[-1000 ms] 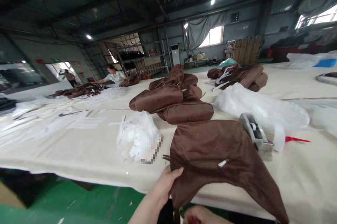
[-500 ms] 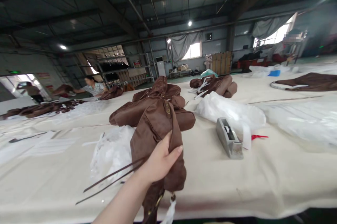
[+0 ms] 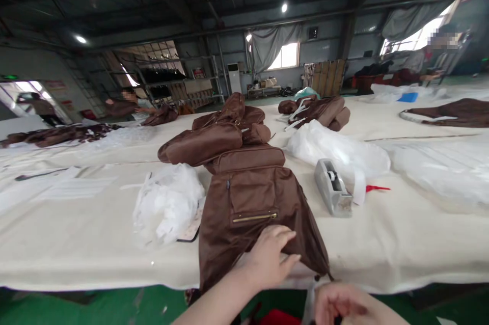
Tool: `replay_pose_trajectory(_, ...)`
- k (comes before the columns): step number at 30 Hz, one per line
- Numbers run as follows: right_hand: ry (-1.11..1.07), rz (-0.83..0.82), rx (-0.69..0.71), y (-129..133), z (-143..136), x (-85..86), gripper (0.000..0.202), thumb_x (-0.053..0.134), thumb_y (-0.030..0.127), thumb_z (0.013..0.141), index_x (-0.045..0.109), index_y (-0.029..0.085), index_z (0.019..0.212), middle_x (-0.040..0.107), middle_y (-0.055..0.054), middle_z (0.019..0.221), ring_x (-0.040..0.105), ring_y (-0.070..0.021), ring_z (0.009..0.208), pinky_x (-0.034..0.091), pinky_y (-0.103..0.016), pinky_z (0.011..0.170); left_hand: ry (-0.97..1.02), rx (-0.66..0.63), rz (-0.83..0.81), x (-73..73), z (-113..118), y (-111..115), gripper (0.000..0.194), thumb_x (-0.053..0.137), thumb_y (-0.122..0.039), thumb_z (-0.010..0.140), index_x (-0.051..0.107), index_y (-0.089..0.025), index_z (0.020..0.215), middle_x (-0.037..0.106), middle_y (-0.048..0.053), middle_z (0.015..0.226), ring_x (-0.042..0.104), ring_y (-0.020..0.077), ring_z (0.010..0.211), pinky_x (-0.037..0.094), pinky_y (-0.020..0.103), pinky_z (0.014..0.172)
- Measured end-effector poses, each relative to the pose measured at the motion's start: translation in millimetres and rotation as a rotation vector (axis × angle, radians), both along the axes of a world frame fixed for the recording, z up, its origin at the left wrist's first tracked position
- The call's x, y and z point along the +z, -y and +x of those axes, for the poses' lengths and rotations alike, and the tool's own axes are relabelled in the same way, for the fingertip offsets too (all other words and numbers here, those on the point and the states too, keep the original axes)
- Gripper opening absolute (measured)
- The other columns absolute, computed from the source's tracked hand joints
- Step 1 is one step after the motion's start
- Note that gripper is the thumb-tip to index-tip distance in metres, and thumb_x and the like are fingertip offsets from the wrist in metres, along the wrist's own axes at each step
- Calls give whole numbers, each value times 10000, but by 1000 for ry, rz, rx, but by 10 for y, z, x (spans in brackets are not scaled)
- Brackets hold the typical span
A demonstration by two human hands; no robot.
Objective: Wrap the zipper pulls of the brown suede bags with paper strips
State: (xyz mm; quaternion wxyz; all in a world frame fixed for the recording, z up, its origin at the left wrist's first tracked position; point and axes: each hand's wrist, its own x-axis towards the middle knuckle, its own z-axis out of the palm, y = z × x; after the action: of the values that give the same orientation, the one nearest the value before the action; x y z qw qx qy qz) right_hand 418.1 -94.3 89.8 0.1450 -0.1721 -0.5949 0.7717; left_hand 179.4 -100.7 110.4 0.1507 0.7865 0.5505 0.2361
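A brown leather bag (image 3: 255, 187) lies flat near the table's front edge, its zippered pocket facing up and its lower part hanging toward me. My left hand (image 3: 271, 256) rests over the bag's lower part, fingers apart, holding nothing. At the bottom edge, my right hand (image 3: 338, 304) has curled fingers beside a strip of white plastic; what they hold, if anything, is hidden. Behind the bag, more brown bags (image 3: 206, 144) are piled up.
A grey tape dispenser (image 3: 333, 190) stands right of the bag, near clear plastic (image 3: 336, 154) and a red item (image 3: 377, 188). Crumpled white plastic (image 3: 168, 202) lies on the left. More brown bags (image 3: 321, 111) lie farther back. A person (image 3: 132, 103) is at the far left.
The bag gripped by my left hand now lies flatter with its zippered side up. My left hand has opened and moved right and down. My right hand has come into view.
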Motion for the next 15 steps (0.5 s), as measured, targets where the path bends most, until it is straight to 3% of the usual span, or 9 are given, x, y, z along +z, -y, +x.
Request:
replay_pose_trajectory(2,56,73,-222,-160,189,0,416,648,551,770,692,142,831,664,-82,774,579,-165,688,450,-278,664,-180,119,164,-90,-191,171,530,595,-347,831,491,-239,1339,471,103,1413,408,287,1306,274,528,1115)
replay_pose_trajectory(5,199,199,-818,-575,491,-75,368,637,527,772,669,165,715,650,-61,691,556,-165,638,459,-294,645,-404,382,370,-384,-618,319,695,629,-379,789,397,-193,1417,338,167,1498,308,361,1369,219,587,1102)
replay_pose_trajectory(8,347,308,-1316,-1118,777,-191,399,668,558,672,694,174,779,694,-96,803,611,-232,741,492,-350,697,-528,397,496,-724,-1011,353,689,597,-467,800,408,-212,1412,333,147,1509,381,329,1335,262,513,1099)
replay_pose_trajectory(11,463,446,-1458,-1604,941,-275,393,646,522,629,724,188,820,709,-124,973,606,-306,990,474,-408,846,-593,341,578,-892,-1210,377,692,572,-530,806,410,-232,1410,365,113,1500,440,280,1303,327,419,1076)
replay_pose_trajectory(15,493,458,-1362,-1955,934,-315,337,665,438,586,757,194,799,730,-116,944,623,-319,1002,441,-445,915,-610,350,591,-874,-1218,424,693,567,-543,805,407,-242,1408,406,105,1478,476,277,1279,381,405,1044)
